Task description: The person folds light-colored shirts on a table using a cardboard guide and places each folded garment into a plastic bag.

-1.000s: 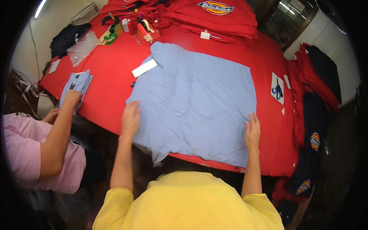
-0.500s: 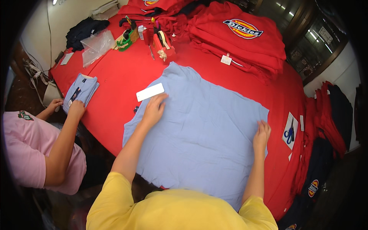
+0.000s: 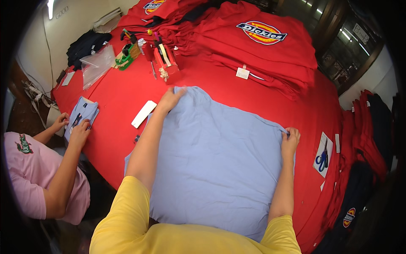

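A light blue shirt [image 3: 220, 156] lies spread over the red-covered table in front of me, its cloth lightly wrinkled. My left hand [image 3: 170, 100] grips the shirt's far edge toward the upper left, fingers bent over the cloth. At the right side, my right hand [image 3: 291, 142] pinches the shirt's corner. A white rectangular card [image 3: 144, 113] rests just left of my left wrist, apart from the fingers. Partly hidden by my left forearm, more blue cloth and a small dark piece [image 3: 136, 138] show beside it.
At left, a co-worker in a pink shirt [image 3: 63, 169] handles a folded blue shirt [image 3: 82, 113]. Red garments [image 3: 258, 55] are piled at the far side. A red tape dispenser [image 3: 165, 59], green dispenser [image 3: 124, 62] and clear plastic bag [image 3: 98, 67] lie farther off; blue-handled scissors [image 3: 322, 160] at right.
My left hand has moved up to the shirt's far edge. The shirt's top has come nearer and its right corner is gathered in my right fingers. The card has turned and shifted left.
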A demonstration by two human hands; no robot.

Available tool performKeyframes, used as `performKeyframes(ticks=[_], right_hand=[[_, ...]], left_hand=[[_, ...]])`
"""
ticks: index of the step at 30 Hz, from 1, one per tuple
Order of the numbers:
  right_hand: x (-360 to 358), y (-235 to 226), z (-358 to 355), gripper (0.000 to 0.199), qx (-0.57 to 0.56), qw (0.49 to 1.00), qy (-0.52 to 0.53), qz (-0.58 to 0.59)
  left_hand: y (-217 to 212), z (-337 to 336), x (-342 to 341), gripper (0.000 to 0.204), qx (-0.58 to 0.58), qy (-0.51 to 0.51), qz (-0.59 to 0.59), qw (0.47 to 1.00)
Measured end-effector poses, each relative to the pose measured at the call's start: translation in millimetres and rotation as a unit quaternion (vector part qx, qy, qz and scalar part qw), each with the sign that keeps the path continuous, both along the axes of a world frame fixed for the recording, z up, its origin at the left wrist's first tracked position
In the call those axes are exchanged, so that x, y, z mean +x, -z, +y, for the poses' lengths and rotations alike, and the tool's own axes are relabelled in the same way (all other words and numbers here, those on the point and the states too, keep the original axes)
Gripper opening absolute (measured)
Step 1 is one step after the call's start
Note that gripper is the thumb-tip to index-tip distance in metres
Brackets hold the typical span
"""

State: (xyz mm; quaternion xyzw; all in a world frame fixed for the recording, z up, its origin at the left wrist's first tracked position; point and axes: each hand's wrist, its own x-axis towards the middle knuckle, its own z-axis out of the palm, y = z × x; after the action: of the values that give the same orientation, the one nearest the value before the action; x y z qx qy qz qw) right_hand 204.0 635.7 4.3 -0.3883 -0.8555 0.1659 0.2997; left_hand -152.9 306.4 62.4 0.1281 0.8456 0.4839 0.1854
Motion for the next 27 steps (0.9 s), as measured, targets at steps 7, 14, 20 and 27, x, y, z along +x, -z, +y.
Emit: performKeyframes(ticks=[7, 14, 20, 27], right_hand=[[91, -98, -5, 0.021, -0.457, 0.722, -0.467, 0.226], [43, -88, 1, 0.031, 0.071, 0.996, 0.045, 0.015], [41, -34, -80, 0.039, -0.014, 0.986, -0.050, -0.161], [45, -11, -63, 0.050, 0.011, 0.977, 0.004, -0.212]], left_hand=[[-39, -36, 19, 0.036, -0.054, 0.584, -0.053, 0.808], [-55, 19, 47, 0.059, 0.008, 0.090, 0.425, 0.901], [16, -42, 92, 0.047, -0.198, 0.096, 0.372, 0.902], [68, -102, 35, 0.042, -0.127, 0.010, 0.419, 0.899]])
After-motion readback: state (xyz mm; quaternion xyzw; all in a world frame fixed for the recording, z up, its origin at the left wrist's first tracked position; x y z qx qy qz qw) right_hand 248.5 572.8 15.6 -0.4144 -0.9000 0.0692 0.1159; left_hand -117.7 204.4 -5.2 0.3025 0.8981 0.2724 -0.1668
